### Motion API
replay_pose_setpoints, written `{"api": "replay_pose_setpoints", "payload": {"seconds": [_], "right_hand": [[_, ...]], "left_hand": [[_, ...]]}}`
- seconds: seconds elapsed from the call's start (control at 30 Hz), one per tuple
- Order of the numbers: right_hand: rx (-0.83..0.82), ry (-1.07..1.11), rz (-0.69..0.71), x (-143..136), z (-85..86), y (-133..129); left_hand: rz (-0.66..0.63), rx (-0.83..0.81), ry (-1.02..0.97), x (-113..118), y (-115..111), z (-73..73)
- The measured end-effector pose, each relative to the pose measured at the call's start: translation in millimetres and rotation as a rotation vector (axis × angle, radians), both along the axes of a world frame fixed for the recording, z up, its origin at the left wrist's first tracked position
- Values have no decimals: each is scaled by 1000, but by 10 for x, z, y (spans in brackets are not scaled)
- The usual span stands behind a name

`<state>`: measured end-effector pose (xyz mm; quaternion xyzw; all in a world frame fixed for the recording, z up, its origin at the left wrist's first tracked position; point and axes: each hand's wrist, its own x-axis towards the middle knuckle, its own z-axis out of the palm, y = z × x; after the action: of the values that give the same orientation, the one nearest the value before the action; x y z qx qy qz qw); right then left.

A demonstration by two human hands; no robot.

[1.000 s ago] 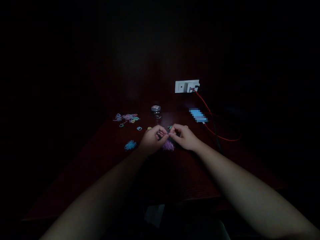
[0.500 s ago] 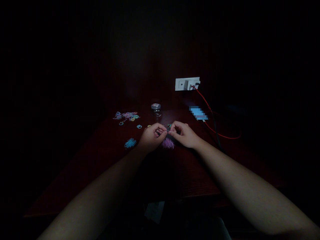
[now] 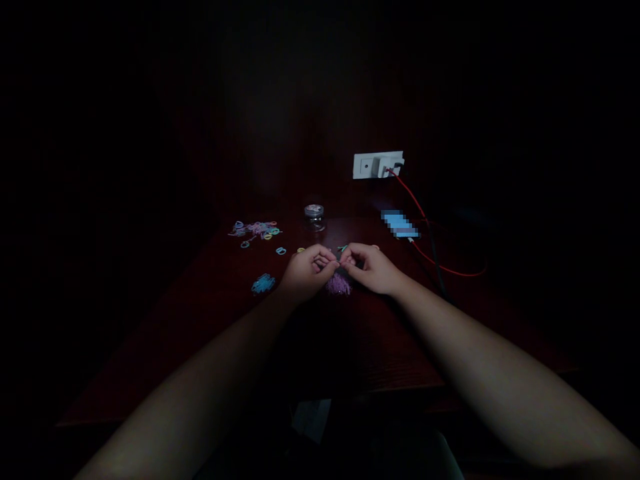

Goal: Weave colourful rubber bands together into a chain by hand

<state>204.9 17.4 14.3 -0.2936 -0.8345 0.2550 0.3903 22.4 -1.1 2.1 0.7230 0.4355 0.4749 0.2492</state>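
Observation:
Over the dark red table, my left hand (image 3: 310, 272) and my right hand (image 3: 371, 268) meet fingertip to fingertip. Each is closed in a pinch on something too small and dim to make out. Just below the fingertips lies a pile of purple bands (image 3: 339, 285). To the left of my left hand is a pile of blue bands (image 3: 263, 284). A mixed heap of coloured bands (image 3: 256, 230) lies further back on the left, with a loose blue band (image 3: 281, 251) nearer. Part of a green band (image 3: 343, 248) shows behind the hands.
A clear lidded jar (image 3: 315, 217) stands near the back of the table (image 3: 200, 320). At the right lies a phone (image 3: 399, 224) with a lit, blurred screen, its red cable (image 3: 445, 268) running to a wall socket (image 3: 379, 165). A dark cable hangs beside it.
The view has shifted slightly, so the table and its objects appear a little further right. The fingertips of both hands have come closer together, still pinched.

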Motion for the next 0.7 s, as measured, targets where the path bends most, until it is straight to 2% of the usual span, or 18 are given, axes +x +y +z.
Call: {"api": "replay_pose_setpoints", "payload": {"seconds": [0.4, 0.7], "right_hand": [[-1, 27, -8, 7, -26, 29], [-6, 14, -3, 11, -13, 11]], "left_hand": [[37, 33, -12, -16, 42, -35], [19, 32, 18, -8, 21, -11]]}}
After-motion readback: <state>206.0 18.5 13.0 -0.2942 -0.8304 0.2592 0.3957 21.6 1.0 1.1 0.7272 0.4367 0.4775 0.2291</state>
